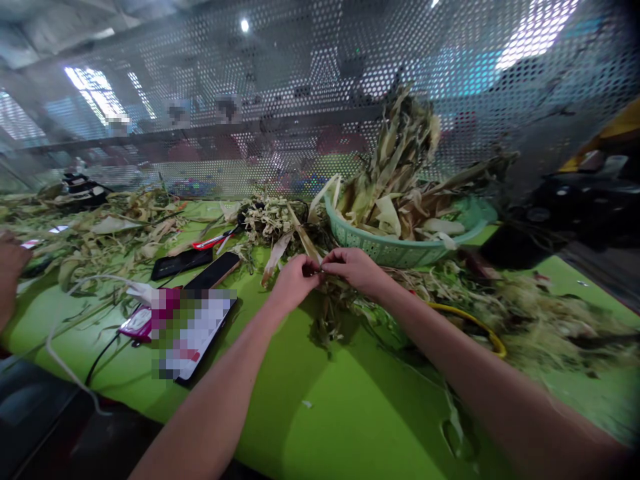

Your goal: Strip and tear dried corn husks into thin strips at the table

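Observation:
Both hands meet over the green table (320, 407), fingertips pinched together at a bundle of dried husks (327, 320). My left hand (295, 281) grips the bundle's narrow part from the left, its fingers curled. From the right, my right hand (354, 268) pinches the same spot with thumb and forefinger. Leafy ends hang below the fingers, and a long pale husk (303, 233) rises behind them. What exactly lies between the fingertips is too small to tell.
A green basket (390, 250) of husks stands behind my right hand. Phones (213, 273), red-handled scissors (213, 241) and a white cable (60, 357) lie left. Plant fibres (540, 313) and a yellow hoop (480, 323) lie right. Another person's hand (10, 267) shows far left.

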Demonstrator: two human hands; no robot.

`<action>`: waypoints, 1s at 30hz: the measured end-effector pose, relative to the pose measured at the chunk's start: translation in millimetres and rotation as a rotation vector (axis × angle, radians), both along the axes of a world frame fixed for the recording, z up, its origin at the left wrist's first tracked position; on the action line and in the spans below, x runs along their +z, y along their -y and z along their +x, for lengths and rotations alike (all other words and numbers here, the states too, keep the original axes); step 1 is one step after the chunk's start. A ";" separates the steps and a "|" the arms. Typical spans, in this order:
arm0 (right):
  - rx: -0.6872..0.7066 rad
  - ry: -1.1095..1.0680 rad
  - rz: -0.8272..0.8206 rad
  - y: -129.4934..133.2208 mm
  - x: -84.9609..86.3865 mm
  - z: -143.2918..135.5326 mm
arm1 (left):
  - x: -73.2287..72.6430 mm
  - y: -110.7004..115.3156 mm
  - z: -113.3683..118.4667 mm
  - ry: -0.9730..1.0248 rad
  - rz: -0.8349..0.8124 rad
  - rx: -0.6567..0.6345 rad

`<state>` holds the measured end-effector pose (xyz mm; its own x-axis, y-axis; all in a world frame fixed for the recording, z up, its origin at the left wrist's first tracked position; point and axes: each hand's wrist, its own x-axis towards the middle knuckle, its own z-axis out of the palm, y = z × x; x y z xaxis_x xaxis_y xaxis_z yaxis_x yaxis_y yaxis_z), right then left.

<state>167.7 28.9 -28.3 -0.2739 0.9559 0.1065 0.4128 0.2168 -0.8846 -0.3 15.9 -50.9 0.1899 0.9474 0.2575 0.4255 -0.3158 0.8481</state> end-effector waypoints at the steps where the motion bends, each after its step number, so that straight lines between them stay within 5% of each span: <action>1: -0.001 -0.003 -0.003 -0.4 -0.4 0.3 | -0.7 -0.7 -0.1 -0.007 0.018 0.001; 10: -0.029 -0.007 -0.018 0.2 3.2 2.7 | 3.6 0.6 -1.3 -0.010 0.083 -0.021; 19: 0.025 0.243 0.101 -5.3 14.3 19.7 | 12.1 0.0 -11.6 0.004 0.011 0.082; 30: 0.027 0.200 0.101 -9.3 3.5 16.8 | 11.5 2.6 -4.4 0.664 -0.324 0.011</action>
